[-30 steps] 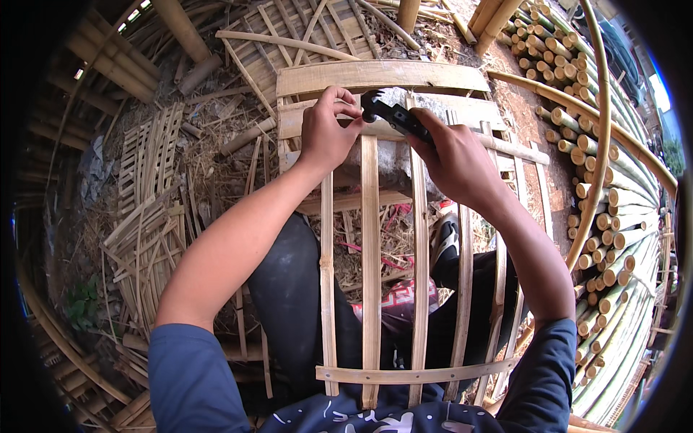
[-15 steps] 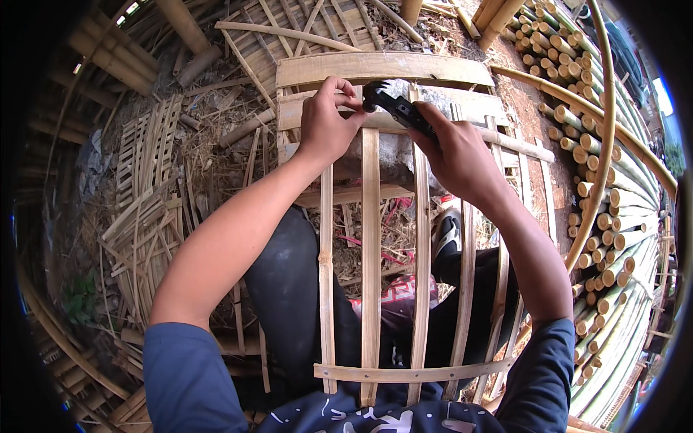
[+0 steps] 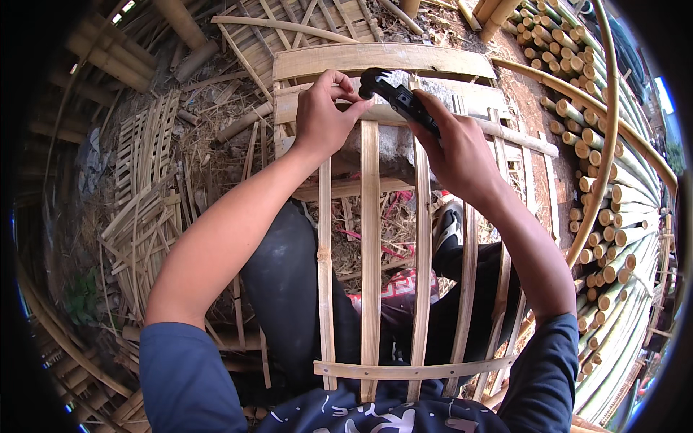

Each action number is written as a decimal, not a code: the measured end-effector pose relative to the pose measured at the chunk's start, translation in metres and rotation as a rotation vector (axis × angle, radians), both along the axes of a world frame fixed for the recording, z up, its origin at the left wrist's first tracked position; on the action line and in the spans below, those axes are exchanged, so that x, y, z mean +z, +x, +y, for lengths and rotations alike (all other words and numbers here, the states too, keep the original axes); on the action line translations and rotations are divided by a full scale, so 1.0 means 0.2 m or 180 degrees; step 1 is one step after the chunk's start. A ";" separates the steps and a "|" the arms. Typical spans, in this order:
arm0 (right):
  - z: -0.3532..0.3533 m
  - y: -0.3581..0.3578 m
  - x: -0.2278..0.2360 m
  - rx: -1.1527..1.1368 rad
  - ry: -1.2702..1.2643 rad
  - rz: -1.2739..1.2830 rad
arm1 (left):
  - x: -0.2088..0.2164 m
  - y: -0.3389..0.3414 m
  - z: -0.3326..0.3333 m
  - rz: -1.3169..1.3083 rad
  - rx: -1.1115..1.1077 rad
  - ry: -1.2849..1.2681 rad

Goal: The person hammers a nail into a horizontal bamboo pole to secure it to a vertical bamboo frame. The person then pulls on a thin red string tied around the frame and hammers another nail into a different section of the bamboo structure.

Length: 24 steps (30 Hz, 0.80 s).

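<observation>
A lattice of bamboo slats (image 3: 370, 267) lies across my lap, its far ends under a bamboo crosspiece (image 3: 498, 130). My right hand (image 3: 455, 148) is wrapped round a black claw hammer (image 3: 404, 101). The hammer's head is over the crosspiece, close to my left fingertips. At the crosspiece's left part, my left hand (image 3: 325, 115) pinches with thumb and fingers; whatever is between them is too small to make out. A second bamboo strip (image 3: 419, 371) with small nail heads joins the slats near my waist. Beneath the far ends sits a pale stone block (image 3: 393, 162).
Flat wooden boards (image 3: 382, 60) stand beyond the block. Stacked bamboo poles (image 3: 613, 216) fill the right side, with a curved bamboo pole (image 3: 605, 144) in front. Loose split bamboo (image 3: 144, 224) and a woven panel (image 3: 148, 137) lie on the left.
Both hands and the hammer stay close together at the crosspiece. The hammer head has shifted slightly up and away from me. The whole view has moved a little.
</observation>
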State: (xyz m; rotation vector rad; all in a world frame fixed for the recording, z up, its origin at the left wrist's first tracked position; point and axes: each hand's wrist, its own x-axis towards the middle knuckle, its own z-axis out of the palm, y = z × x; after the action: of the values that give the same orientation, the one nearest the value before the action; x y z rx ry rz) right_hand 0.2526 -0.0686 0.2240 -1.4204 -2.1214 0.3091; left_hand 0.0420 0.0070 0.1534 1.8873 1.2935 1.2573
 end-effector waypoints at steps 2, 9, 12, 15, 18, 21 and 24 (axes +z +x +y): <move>0.00 0.01 0.00 0.0000 0.0310 0.0337 | -0.01 0.03 -0.02 -0.0227 -0.0028 -0.0121; 0.01 -0.03 -0.05 0.0103 0.0645 0.0320 | -0.05 -0.01 0.03 -0.0284 -0.0072 -0.0078; 0.00 -0.03 -0.10 0.0067 0.0099 0.0302 | -0.08 -0.02 0.00 -0.0200 -0.0078 -0.0069; -0.01 -0.04 -0.14 0.0079 0.0426 0.0480 | -0.09 -0.02 0.01 -0.0056 0.0033 -0.0077; -0.02 -0.07 -0.10 -0.0053 0.0522 0.0724 | -0.08 -0.02 0.02 -0.0273 -0.0154 0.0001; -0.01 -0.04 -0.08 0.0178 0.0151 -0.0087 | -0.08 -0.02 0.03 -0.0148 -0.0059 -0.0081; -0.04 -0.05 -0.10 -0.0073 0.0517 0.0422 | -0.05 -0.01 0.03 -0.0100 -0.0117 -0.0017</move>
State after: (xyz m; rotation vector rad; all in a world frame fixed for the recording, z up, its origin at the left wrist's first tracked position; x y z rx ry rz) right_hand 0.2436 -0.0773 0.2031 -1.2936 -1.9748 0.2106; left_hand 0.0399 0.0124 0.1426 1.8719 1.2393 1.2586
